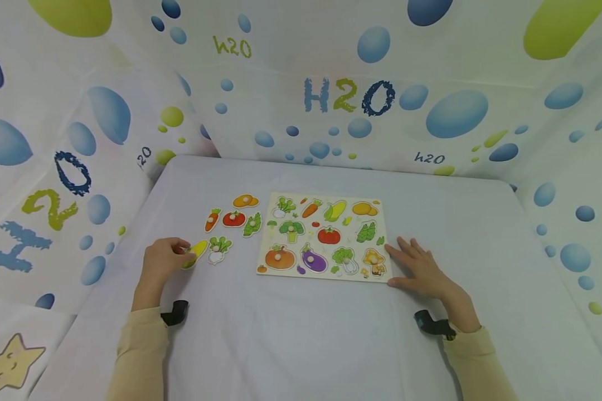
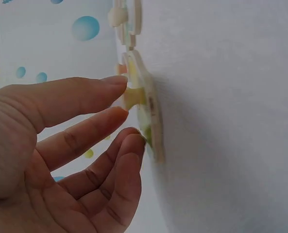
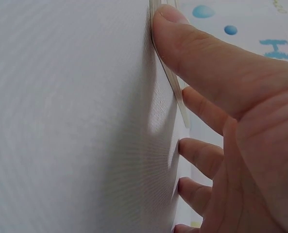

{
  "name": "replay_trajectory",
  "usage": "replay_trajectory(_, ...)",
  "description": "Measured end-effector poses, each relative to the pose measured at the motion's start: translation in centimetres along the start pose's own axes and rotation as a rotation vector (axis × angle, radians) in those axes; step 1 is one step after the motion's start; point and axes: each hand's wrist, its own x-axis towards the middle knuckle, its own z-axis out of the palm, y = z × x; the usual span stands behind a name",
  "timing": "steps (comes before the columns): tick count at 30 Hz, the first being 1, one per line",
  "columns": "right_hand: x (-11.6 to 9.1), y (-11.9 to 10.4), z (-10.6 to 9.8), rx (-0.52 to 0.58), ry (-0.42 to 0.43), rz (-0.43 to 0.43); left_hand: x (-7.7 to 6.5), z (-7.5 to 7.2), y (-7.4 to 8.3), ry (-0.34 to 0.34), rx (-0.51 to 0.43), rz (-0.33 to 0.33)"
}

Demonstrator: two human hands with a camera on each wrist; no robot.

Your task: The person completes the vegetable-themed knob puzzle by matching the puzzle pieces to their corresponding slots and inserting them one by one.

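Note:
My left hand (image 1: 165, 259) pinches the knob of a wooden corn puzzle piece (image 1: 195, 253) between thumb and forefinger. In the left wrist view, the corn piece (image 2: 146, 104) is seen edge-on, and the other fingers are curled below the knob. My right hand (image 1: 423, 270) has its fingers spread at the right edge of the vegetable puzzle board (image 1: 306, 278). In the right wrist view, the thumb (image 3: 182, 41) lies against the board's edge and other fingertips rest on the cloth.
Beside the corn lie loose pieces: a white radish (image 1: 218, 250), carrot (image 1: 212, 220), tomato (image 1: 233, 219), potatoes (image 1: 245, 201) and a green vegetable (image 1: 252, 224). Knobbed pieces, including an eggplant (image 1: 313, 259) and pumpkin (image 1: 280, 257), sit in the board. A white cloth (image 1: 301, 345) covers the table; printed curtains surround it.

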Motion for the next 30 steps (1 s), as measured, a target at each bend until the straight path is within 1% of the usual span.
replay_trajectory(4,0.0,0.07,0.01,0.0,0.002,0.0,0.14,0.19,-0.22,-0.012,-0.004,0.009)
replay_trajectory(6,0.0,0.1,0.01,0.0,0.003,-0.003,0.21,0.28,-0.21,-0.018,-0.012,0.0)
replay_trajectory(10,0.03,0.17,0.03,-0.004,0.005,-0.009,0.37,0.38,-0.21,-0.052,-0.032,-0.027)
replay_trajectory(13,0.05,0.2,0.05,-0.003,0.009,-0.009,0.52,0.42,-0.28,-0.069,-0.039,-0.03)
replay_trajectory(20,-0.03,0.15,0.05,0.004,0.011,-0.005,0.83,0.57,-0.53,-0.067,-0.038,-0.009)
replay_trajectory(23,-0.09,0.04,0.01,0.008,0.013,-0.008,0.72,0.55,-0.6,-0.068,-0.035,-0.002)
replay_trajectory(30,-0.17,-0.1,-0.01,0.015,0.012,-0.005,0.41,0.51,-0.31,-0.044,-0.007,0.034)
